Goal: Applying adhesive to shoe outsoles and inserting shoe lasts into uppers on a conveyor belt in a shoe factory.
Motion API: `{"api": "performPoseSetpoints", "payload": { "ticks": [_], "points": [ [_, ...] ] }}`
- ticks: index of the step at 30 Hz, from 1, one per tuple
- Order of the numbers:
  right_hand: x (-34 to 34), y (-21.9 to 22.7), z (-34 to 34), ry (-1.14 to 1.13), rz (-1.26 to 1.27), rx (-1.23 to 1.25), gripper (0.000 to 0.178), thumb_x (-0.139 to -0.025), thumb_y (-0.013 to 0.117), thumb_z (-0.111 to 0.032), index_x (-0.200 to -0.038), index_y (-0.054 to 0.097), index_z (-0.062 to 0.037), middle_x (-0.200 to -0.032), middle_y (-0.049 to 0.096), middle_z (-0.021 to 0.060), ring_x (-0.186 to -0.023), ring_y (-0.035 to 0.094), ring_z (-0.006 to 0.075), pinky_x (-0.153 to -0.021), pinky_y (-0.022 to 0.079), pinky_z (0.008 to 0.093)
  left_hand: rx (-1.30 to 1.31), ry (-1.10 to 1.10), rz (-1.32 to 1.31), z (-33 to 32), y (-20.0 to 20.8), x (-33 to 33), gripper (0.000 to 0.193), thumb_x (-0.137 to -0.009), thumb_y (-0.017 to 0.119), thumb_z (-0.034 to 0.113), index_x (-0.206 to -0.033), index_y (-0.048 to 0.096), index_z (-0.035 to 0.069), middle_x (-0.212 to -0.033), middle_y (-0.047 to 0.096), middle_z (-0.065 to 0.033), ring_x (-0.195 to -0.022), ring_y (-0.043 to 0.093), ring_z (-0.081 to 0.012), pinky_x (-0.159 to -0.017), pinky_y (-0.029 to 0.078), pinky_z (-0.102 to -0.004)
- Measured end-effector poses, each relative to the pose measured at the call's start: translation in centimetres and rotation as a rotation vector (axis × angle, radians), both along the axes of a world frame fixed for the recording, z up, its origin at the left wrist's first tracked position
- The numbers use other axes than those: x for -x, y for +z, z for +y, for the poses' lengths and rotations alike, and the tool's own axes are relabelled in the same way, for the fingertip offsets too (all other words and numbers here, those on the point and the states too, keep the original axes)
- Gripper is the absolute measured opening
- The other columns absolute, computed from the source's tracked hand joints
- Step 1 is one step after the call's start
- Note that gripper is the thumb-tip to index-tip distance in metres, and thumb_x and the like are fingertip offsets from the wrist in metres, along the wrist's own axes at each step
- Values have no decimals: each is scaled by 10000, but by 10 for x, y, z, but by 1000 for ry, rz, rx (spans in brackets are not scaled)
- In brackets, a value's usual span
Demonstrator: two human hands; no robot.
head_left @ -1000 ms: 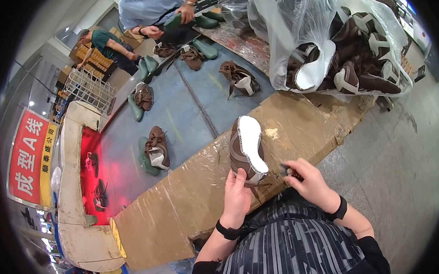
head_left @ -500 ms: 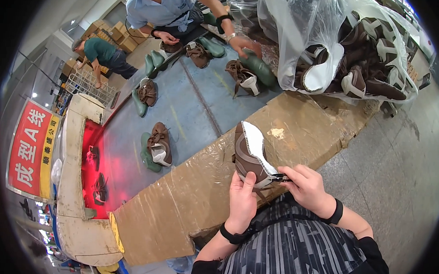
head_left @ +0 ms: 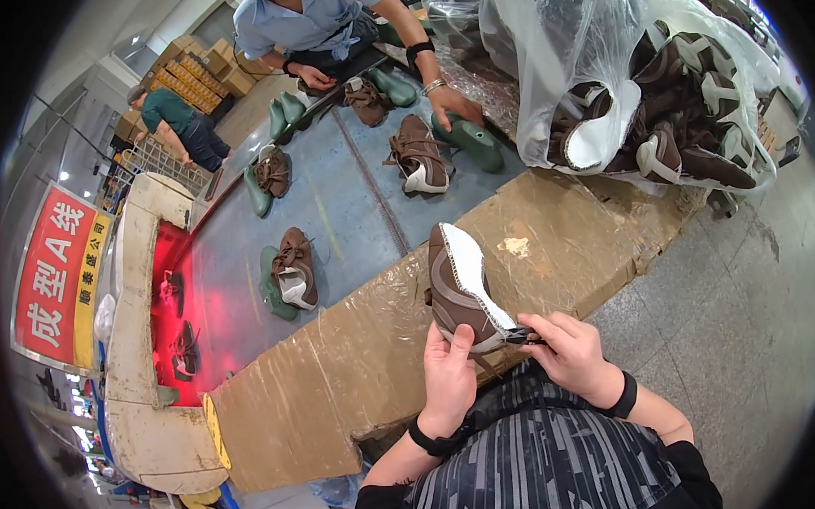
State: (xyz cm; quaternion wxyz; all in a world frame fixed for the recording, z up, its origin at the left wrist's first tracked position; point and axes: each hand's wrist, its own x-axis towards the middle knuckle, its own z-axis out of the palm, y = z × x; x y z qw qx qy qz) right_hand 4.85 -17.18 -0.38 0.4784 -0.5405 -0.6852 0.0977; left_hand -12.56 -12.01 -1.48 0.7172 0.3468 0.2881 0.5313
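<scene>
A brown shoe upper (head_left: 451,299) with a white stitched underside is held up over the cardboard-covered ledge, its sole side turned toward me. My left hand (head_left: 448,374) grips it near its lower end, thumb on top. My right hand (head_left: 573,354) is closed around a small black tool (head_left: 521,335), whose tip touches the white edge at that same end. The tool's exact kind is partly hidden by the fingers. A brown lace hangs below the upper, close to both hands.
Brown shoe uppers (head_left: 422,156) and green shoe lasts (head_left: 279,290) lie on the blue-grey conveyor (head_left: 328,207). A co-worker's hand (head_left: 453,103) rests on a last across from me. A clear plastic bag (head_left: 558,44) of uppers sits at right; a red-lit machine opening (head_left: 170,246) is at left.
The upper in my hands has tilted slightly left; the black tool stays at its end. Across the conveyor, another brown upper has shifted left and turned, apart from the co-worker's green last.
</scene>
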Motion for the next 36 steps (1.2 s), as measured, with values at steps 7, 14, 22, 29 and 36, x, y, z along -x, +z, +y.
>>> {"api": "performPoseSetpoints", "payload": {
  "ticks": [7, 14, 22, 29, 36],
  "points": [
    [-2, -3, 1, 50, -58, -34, 442, -699, 769, -78, -1120, 637, -63, -712, 545, 64, -578, 559, 222, -512, 453, 326, 22, 5, 8, -3, 3, 0, 327, -968, 582, 157, -1270, 514, 50, -1236, 600, -46, -1115, 570, -156, -980, 444, -326],
    [0, -5, -1, -2, -18, -28, 449, -697, 770, -85, -1124, 633, -57, -707, 541, 66, -573, 557, 224, -507, 450, 329, -28, 43, 20, -2, 0, 2, 344, -972, 574, 171, -1288, 501, 57, -1255, 589, -54, -1132, 572, -179, -987, 450, -351],
    [1, 1, 3, 33, -77, -83, 406, -691, 770, -89, -1079, 656, -59, -689, 543, 57, -565, 560, 216, -501, 450, 325, -55, 59, 68, -6, 3, 1, 360, -961, 593, 165, -1287, 499, 45, -1242, 594, -55, -1118, 574, -172, -980, 450, -342],
    [1, -2, -1, 24, -86, -108, 438, -688, 776, -95, -1105, 644, -56, -701, 557, 55, -560, 562, 214, -499, 452, 324, -126, 105, 121, -8, 6, 2, 371, -940, 631, 174, -1257, 505, 26, -1218, 600, -58, -1090, 573, -150, -963, 443, -316],
    [4, 1, -3, 10, -29, -48, 481, -715, 775, -92, -1164, 610, -34, -729, 564, 72, -558, 574, 206, -495, 459, 317, -168, 155, 213, -10, 11, 0, 354, -939, 637, 167, -1233, 509, 17, -1198, 602, -58, -1072, 567, -140, -956, 432, -301]
  ]
}}
